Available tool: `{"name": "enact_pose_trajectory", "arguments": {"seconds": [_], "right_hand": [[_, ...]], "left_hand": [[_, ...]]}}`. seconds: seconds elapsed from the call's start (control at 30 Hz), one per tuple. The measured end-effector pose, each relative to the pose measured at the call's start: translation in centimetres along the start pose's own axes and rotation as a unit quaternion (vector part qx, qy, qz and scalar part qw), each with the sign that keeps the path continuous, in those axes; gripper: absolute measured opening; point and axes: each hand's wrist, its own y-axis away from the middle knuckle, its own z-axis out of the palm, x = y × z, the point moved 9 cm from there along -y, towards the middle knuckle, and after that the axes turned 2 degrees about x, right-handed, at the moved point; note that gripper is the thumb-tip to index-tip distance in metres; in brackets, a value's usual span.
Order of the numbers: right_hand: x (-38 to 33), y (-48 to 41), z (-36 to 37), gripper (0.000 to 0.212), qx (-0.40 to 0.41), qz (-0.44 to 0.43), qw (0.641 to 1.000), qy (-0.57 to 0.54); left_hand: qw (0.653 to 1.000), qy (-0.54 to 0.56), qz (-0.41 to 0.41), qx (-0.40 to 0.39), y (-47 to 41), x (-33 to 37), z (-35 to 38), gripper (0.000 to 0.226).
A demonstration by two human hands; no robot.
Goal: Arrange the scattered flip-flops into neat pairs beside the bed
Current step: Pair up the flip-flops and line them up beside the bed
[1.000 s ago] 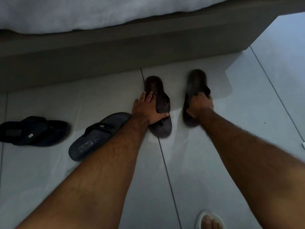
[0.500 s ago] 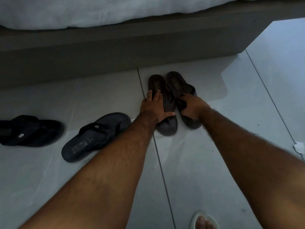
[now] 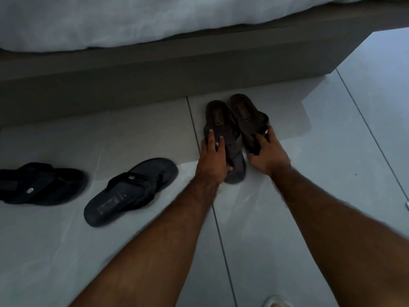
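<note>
Left hand [image 3: 213,156] grips the left brown flip-flop [image 3: 218,116]; right hand [image 3: 269,155] grips the right brown flip-flop [image 3: 245,111]; they touch beside the bed [image 3: 155,69]; jerky release could skew them.

Glossy grey floor tiles [image 3: 332,218], dark grout line [image 3: 220,240], white-sandalled foot [image 3: 273,302] at bottom edge

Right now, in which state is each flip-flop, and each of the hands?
Left brown flip-flop: lies flat, close beside its mate, held by the left hand.
Right brown flip-flop: lies flat, toe end gripped by the right hand.
Dark grey flip-flop: lies alone, at an angle, untouched.
Black flip-flop: lies alone at the far left, untouched.
</note>
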Motion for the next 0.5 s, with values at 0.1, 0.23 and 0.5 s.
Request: {"name": "enact_pose_trajectory", "arguments": {"seconds": [0.1,0.23,0.5], "right_hand": [[-0.4,-1.9,-0.8,0.089,-0.014,0.007,1.000,0.021],[-0.9,-3.4,-1.9,0.092,-0.038,0.032,0.996,0.075],[-1.3,-3.4,-2.7,0.088,-0.066,0.044,0.993,0.086]], "left_hand": [[1.000,-0.024,-0.006,-0.012,-2.5,0.5,-0.6,0.106],[0.998,-0.053,-0.007,-0.032,-4.8,0.8,-1.0,0.107],[0.994,-0.086,-0.011,-0.061,-5.9,0.6,-0.8,0.116]]}}
